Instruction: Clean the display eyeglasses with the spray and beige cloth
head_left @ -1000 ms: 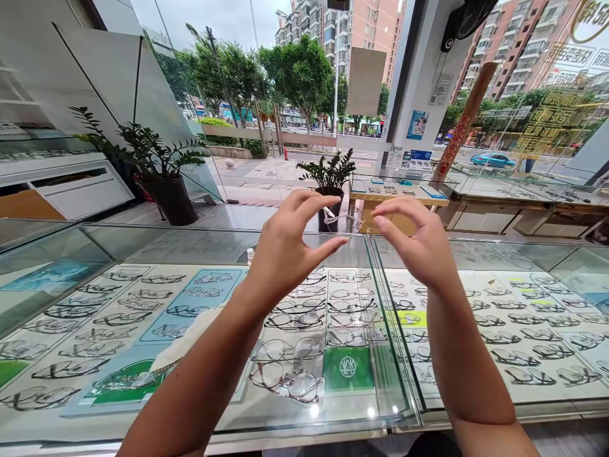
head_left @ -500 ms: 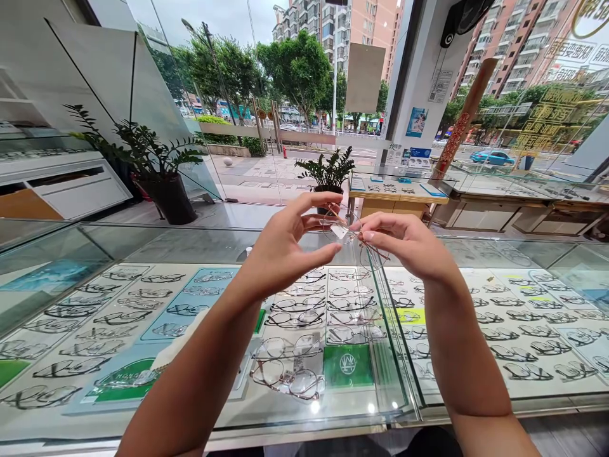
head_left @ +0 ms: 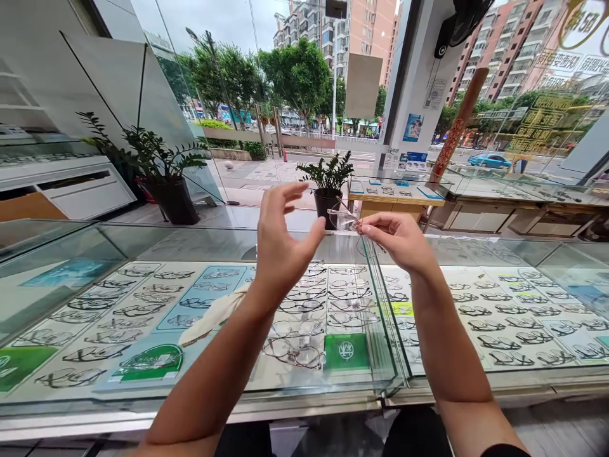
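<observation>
My right hand (head_left: 398, 238) pinches a pair of thin-rimmed eyeglasses (head_left: 343, 220) between thumb and fingers, holding it up above the glass counter. A lens and a reddish temple stick out to the left of the fingertips. Apart from the glasses, my left hand (head_left: 285, 235) is raised with thumb and fingers spread, holding nothing. Below the hands, two pairs of eyeglasses (head_left: 295, 352) lie on the glass top beside a green card (head_left: 346, 352). A pale cloth (head_left: 214, 317) lies on the counter, partly behind my left forearm.
Rows of eyeglasses (head_left: 504, 339) fill the glass display counter (head_left: 200, 406) on both sides. Potted plants (head_left: 327, 181) stand beyond it, near the shop window. A smaller wooden display table (head_left: 397, 193) is at the back right. A glass panel joint runs under my right hand.
My left hand has let go of the eyeglasses and moved left, its fingers opening. My right hand keeps hold of them. The view has shifted slightly.
</observation>
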The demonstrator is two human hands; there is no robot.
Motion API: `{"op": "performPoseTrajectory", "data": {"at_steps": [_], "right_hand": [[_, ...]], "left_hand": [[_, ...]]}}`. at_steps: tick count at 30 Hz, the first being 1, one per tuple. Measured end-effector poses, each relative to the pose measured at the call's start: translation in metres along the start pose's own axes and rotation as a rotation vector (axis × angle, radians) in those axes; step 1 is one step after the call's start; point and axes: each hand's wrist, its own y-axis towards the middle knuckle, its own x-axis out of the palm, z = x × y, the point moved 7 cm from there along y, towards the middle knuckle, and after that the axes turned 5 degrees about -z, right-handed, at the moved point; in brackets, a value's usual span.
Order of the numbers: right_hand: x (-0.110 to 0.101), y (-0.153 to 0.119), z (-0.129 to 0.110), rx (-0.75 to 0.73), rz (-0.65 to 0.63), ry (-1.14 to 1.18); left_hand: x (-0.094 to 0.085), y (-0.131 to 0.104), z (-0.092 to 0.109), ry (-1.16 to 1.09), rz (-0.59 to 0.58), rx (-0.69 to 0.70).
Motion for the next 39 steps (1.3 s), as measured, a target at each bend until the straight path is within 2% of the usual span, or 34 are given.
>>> {"op": "performPoseTrajectory", "data": {"at_steps": [1,2,4,6,8,13,17,21,24,28,30,31,34,39], "right_hand": [[0.000,-0.005,0.000,0.000,0.042,0.002],[0.001,-0.011,0.000,0.003,0.085,-0.002],[0.008,-0.027,-0.001,0.002,0.160,-0.045],[0.020,-0.047,-0.004,-0.014,0.206,-0.143],[0.033,-0.069,-0.008,-0.047,0.244,-0.263],[0.060,-0.121,-0.009,-0.076,0.313,-0.466],[0.071,-0.155,-0.007,-0.025,0.273,-0.451],[0.066,-0.180,-0.005,0.005,0.252,-0.369],[0.043,-0.191,0.015,0.052,0.261,-0.343],[-0.006,-0.205,0.077,0.280,0.347,-0.424],[-0.024,-0.214,0.111,0.448,0.331,-0.534],[-0.029,-0.218,0.123,0.486,0.321,-0.550],[-0.033,-0.225,0.147,0.518,0.286,-0.562],[-0.029,-0.224,0.157,0.521,0.250,-0.582]], "left_hand": [[-0.004,-0.007,0.006,0.035,0.036,-0.007],[-0.003,-0.015,0.012,0.042,0.021,-0.027],[0.009,-0.034,0.016,-0.018,-0.129,-0.127],[0.028,-0.058,0.013,-0.128,-0.314,-0.289],[0.044,-0.081,0.009,-0.229,-0.412,-0.442],[0.064,-0.123,0.002,-0.426,-0.423,-0.670],[0.065,-0.145,0.002,-0.445,-0.425,-0.725],[0.066,-0.154,0.003,-0.363,-0.492,-0.706],[0.071,-0.149,0.005,-0.230,-0.629,-0.625],[0.086,-0.140,0.010,0.053,-0.928,-0.392],[0.097,-0.141,0.012,0.179,-1.078,-0.261],[0.103,-0.143,0.013,0.229,-1.140,-0.201],[0.119,-0.153,0.013,0.350,-1.256,-0.076],[0.139,-0.170,0.010,0.480,-1.329,-0.029]]}}
